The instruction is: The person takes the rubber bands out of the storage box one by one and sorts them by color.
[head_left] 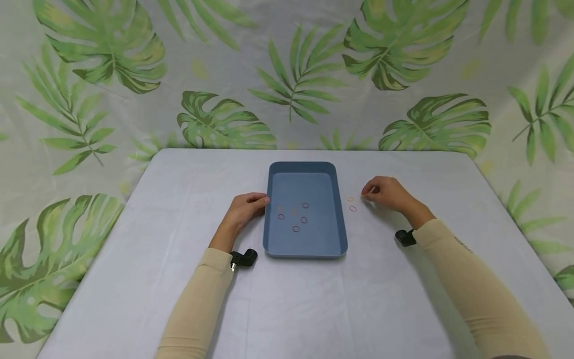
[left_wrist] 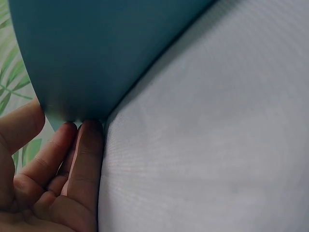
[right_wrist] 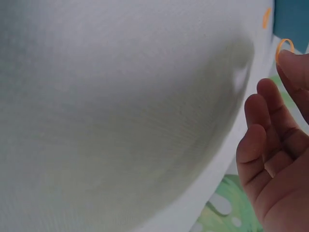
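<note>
A blue rectangular tray (head_left: 309,244) lies on the white-covered table, with several dark red rubber bands (head_left: 296,231) and faint orange ones inside. My left hand (head_left: 245,209) is at its left side; in the left wrist view the fingertips (left_wrist: 89,133) meet the outer wall and the thumb reaches the rim. To the right of the tray, my right hand (head_left: 386,193) pinches an orange rubber band (right_wrist: 286,39) between thumb and index finger. Between that hand and the tray lie another orange rubber band (head_left: 351,201) and a red rubber band (head_left: 353,211).
The white tablecloth (head_left: 296,304) spreads around the tray on all sides. Behind the table hangs a leaf-patterned cloth (head_left: 309,134). Small black cameras are strapped at the left wrist (head_left: 244,258) and the right wrist (head_left: 405,238).
</note>
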### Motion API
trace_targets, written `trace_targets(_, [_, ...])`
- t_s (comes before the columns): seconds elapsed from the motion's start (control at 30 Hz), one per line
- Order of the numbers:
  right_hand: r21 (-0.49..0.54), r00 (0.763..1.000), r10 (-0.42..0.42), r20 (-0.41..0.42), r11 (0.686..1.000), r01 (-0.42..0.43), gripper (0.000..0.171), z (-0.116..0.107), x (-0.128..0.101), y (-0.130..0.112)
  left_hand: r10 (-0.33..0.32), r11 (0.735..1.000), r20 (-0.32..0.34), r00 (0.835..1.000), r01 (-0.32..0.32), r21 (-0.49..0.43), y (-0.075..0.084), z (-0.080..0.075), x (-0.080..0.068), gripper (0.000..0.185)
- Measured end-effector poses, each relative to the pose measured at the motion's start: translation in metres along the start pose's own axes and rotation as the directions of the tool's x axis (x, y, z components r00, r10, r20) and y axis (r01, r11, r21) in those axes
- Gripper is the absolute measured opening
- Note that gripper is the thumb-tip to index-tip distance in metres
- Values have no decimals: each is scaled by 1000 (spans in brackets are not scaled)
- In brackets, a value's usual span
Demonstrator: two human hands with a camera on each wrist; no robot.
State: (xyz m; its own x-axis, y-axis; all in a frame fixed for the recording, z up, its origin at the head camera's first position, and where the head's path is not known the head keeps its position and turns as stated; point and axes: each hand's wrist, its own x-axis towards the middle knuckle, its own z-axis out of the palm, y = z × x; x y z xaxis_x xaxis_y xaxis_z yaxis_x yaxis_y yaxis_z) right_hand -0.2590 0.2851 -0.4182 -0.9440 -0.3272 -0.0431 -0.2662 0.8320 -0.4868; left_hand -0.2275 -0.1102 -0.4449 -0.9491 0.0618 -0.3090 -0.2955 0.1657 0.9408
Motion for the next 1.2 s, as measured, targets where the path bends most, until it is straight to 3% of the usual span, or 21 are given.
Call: trace_targets(1.2, [-46,999,31,36,999,-29,11,9,15,4,9,1000,-3,1000,-9,-5,-1,1,0,40])
